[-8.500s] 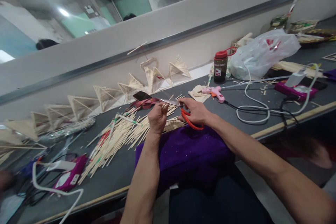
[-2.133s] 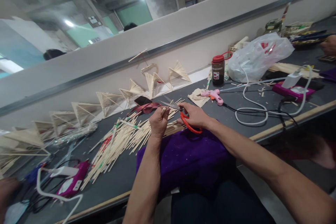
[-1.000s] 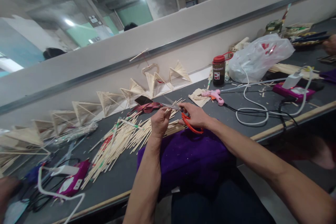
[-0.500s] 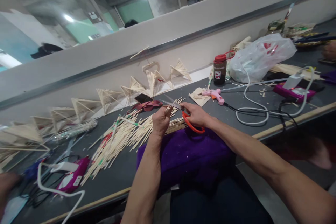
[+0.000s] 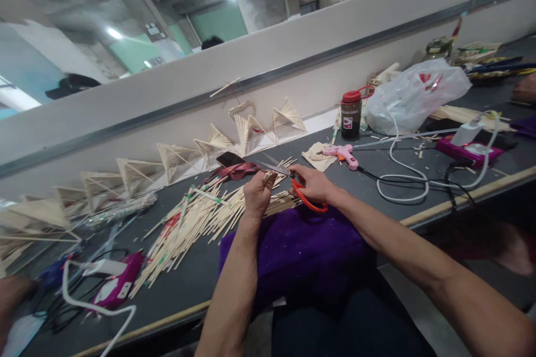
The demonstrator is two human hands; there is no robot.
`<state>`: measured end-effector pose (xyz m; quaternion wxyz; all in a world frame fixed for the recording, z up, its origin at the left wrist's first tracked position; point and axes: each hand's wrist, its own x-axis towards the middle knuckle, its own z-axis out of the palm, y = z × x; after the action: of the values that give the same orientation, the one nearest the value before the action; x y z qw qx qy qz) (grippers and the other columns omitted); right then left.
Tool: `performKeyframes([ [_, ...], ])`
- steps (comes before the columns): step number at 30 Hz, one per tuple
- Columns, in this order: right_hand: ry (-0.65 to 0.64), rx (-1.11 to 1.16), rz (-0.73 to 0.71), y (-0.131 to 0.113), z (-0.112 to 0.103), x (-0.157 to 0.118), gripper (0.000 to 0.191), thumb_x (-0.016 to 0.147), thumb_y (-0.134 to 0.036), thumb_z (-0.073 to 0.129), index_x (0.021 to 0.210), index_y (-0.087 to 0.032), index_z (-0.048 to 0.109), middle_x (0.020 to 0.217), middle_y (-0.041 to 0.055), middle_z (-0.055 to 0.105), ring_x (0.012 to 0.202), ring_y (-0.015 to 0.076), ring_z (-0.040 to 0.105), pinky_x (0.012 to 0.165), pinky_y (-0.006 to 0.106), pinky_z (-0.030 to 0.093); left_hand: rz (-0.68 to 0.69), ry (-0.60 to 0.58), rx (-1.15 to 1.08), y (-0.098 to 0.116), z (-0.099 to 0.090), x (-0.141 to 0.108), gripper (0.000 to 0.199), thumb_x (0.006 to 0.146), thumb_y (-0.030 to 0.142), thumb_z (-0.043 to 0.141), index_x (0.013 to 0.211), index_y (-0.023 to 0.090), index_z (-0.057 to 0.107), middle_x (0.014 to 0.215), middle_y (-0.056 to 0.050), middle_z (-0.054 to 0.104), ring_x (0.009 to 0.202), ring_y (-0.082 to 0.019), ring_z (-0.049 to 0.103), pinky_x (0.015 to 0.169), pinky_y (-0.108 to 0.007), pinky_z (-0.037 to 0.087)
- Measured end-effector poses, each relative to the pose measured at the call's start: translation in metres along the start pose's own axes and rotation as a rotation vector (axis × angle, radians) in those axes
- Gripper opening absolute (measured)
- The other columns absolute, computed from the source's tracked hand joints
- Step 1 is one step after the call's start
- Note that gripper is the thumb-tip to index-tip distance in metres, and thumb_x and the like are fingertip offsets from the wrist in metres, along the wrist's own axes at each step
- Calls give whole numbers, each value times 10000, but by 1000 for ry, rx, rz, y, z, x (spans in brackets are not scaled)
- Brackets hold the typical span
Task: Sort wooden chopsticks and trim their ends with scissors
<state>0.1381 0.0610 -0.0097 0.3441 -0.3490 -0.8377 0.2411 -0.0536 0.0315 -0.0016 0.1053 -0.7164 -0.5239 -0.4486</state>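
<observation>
Over the edge of the stick pile, my right hand (image 5: pixel 313 183) grips a pair of orange-handled scissors (image 5: pixel 310 201), blades pointing left and slightly apart. My left hand (image 5: pixel 258 194) is closed in a pinch right at the blades; a small pale wooden piece seems to show at its fingertips, mostly hidden. Left of it lies a loose pile of thin wooden sticks (image 5: pixel 184 240), some with green or red wrapping. A purple cloth (image 5: pixel 301 251) covers my lap beneath both hands.
Fan-shaped stick models (image 5: pixel 167 159) line the wall. A pink glue gun (image 5: pixel 343 155) rests on a cloth (image 5: pixel 316 156), near a red-capped bottle (image 5: pixel 350 114) and a plastic bag (image 5: pixel 419 95). Magenta power strips (image 5: pixel 119 281) with white cables sit at both sides. Other people's hands show at the edges.
Both hands stay nearly in place at the scissor blades. The view has shifted very slightly; nothing has been taken up or put down.
</observation>
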Motion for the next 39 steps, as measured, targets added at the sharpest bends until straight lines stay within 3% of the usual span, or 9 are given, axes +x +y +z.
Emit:
performKeyframes([
  [5, -25, -6, -8, -1, -3, -1, 576, 699, -477, 620, 1191, -221, 463, 876, 9, 573, 723, 133, 499, 650, 254, 363, 52, 22, 71, 1, -1, -1, 158, 837, 317, 535, 822, 187, 624, 669, -3, 655, 601, -101, 607, 590, -191, 421],
  [19, -42, 6, -30, -1, -4, -2, 636, 696, -503, 620, 1236, -221, 437, 953, 31, 573, 777, 145, 520, 675, 265, 381, 139, 19, 86, 1, -3, 0, 166, 855, 281, 515, 812, 166, 627, 703, -19, 675, 614, -98, 626, 578, -183, 423],
  [25, -41, 31, -24, -2, -5, -2, 543, 703, -472, 616, 1167, -225, 477, 810, -12, 541, 691, 126, 475, 635, 242, 353, 114, -7, 82, 3, -2, 0, 166, 860, 270, 502, 843, 169, 633, 690, -11, 674, 573, -90, 618, 560, -180, 424],
  [32, -13, 38, 2, -8, -4, -2, 377, 727, -256, 533, 1102, -214, 525, 670, -39, 491, 594, 108, 412, 579, 221, 311, 93, -9, 141, 2, -2, 0, 176, 856, 278, 493, 835, 178, 636, 622, 2, 658, 565, -109, 616, 563, -201, 412],
  [39, -21, 18, 48, -10, -6, -1, 319, 728, -260, 519, 1042, -213, 539, 635, -34, 496, 566, 111, 415, 559, 224, 306, 14, -54, 78, -1, 1, 0, 136, 842, 271, 508, 825, 185, 613, 650, 8, 658, 587, -103, 607, 582, -195, 413],
])
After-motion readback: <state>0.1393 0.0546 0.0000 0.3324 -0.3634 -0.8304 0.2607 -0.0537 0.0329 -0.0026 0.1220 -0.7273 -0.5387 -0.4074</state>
